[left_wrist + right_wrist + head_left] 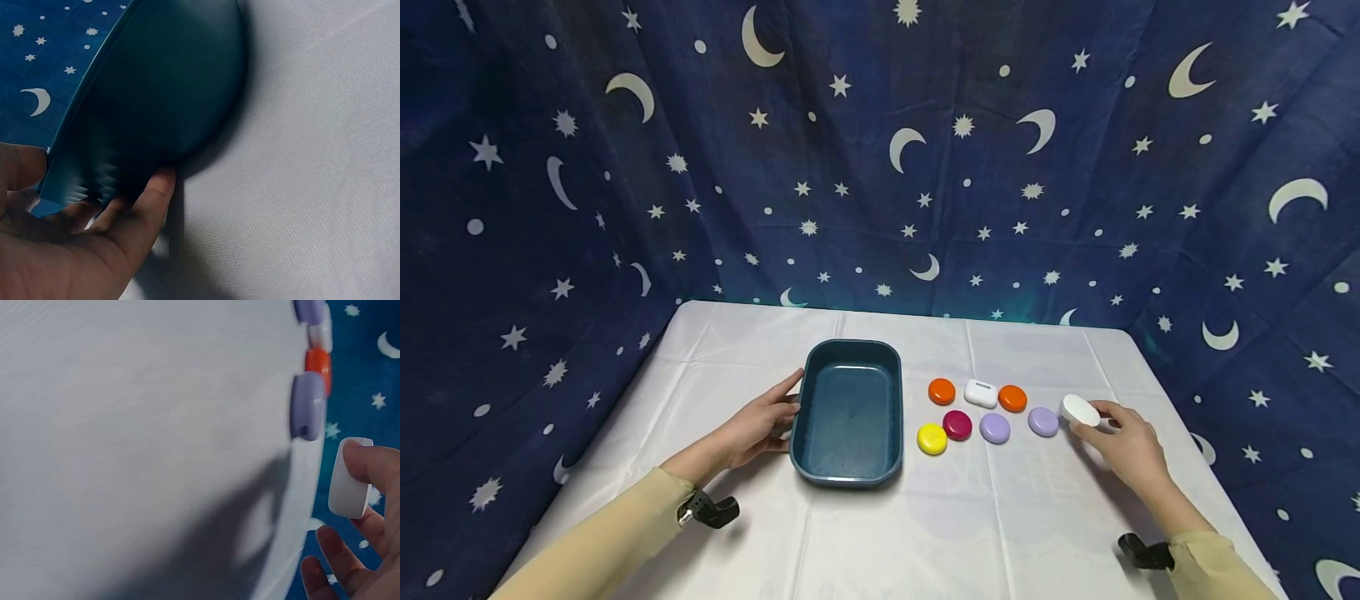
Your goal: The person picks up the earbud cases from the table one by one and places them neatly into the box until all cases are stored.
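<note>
A deep teal rectangular tub [850,417], with nothing inside, stands on the white table left of centre. My left hand [765,427] touches its left outer wall with spread, fairly straight fingers; in the left wrist view, fingertips [164,179] meet the wall low down near the cloth. At the right, my right hand [1129,442] pinches a small white rounded piece [1081,411] between thumb and fingers. The right wrist view has that white piece [350,479] tilted on edge, its other fingers loosely bent below. The nearest thing to it is a lilac disc [1043,422].
Between tub and right hand lie two orange discs [942,391], a white earbud-type case [981,393], a magenta disc [957,425], a yellow disc [932,439] and another lilac disc [995,428]. A dark blue star-and-moon curtain [865,167] encloses the table's back and sides.
</note>
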`<state>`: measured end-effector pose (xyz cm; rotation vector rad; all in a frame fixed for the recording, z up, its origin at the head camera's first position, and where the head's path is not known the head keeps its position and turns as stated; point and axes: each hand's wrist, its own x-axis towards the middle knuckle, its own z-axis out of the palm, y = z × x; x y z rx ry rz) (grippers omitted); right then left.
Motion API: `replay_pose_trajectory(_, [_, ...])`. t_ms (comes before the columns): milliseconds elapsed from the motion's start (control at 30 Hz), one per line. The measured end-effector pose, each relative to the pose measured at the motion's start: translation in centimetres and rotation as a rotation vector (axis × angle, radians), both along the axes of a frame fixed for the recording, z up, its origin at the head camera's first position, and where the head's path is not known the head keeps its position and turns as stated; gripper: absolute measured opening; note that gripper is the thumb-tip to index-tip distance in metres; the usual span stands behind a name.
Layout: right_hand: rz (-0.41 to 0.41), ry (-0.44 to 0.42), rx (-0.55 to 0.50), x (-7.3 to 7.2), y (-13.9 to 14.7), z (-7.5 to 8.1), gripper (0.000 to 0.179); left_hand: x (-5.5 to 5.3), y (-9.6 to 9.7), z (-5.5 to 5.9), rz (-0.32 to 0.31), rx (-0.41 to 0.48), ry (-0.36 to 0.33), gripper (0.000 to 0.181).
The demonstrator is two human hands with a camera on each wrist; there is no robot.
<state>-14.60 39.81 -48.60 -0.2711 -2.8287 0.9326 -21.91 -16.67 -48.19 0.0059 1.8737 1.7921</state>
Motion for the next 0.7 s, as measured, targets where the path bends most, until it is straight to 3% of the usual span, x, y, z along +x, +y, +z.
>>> replay_pose_trajectory(233, [0.057, 0.095, -0.024, -0.9, -2.2, 2.2, 0.057, 0.0, 0.0, 0.0, -0.010, 0.008, 0.002, 0.067])
replay_pose_trajectory(700, [0.207, 0.103, -0.053, -3.7, -9.9, 5.1, 0.054, -0.1, 0.0, -0.1, -0.013, 0.010, 0.007, 0.067])
